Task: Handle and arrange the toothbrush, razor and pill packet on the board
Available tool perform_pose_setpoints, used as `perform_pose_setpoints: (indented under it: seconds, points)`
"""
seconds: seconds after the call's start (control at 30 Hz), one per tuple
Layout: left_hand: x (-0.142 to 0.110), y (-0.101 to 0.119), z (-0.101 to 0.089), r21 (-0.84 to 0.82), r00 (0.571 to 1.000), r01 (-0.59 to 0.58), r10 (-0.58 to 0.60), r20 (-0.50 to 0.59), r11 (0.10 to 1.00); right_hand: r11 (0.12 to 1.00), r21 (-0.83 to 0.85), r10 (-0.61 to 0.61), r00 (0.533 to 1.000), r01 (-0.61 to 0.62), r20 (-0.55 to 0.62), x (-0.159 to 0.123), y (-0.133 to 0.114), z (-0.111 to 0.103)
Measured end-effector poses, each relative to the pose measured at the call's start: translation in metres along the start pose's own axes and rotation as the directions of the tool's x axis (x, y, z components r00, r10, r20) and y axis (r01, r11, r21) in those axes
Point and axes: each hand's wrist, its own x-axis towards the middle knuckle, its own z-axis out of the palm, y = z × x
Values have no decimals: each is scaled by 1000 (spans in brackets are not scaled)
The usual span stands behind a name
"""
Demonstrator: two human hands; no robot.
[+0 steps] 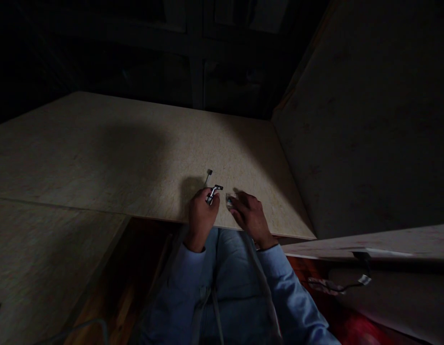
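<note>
My left hand [202, 213] is closed around a small shiny metal fitting [213, 192] at the near edge of a large pale board [117, 153]. My right hand [251, 215] lies just to its right, fingers curled over a small pale piece [229, 200] on the board. A short metal pin or screw [208, 175] stands on the board a little beyond both hands. Blue sleeves cover both forearms. The scene is dim, so the small parts are hard to make out.
A second pale board [369, 120] stands upright at the right. Another board [45, 268] lies at the lower left. A further panel [387, 242] at the lower right has a thin cable with a white connector [364, 280] below it. Dark cabinet behind.
</note>
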Motion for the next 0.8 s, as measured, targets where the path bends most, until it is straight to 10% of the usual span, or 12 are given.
perform_pose_setpoints:
  seconds: [0.8]
  points:
    - [-18, 12, -16, -597, 917, 378, -196, 348, 707, 967, 246, 83, 996, -71, -38, 23, -6, 18]
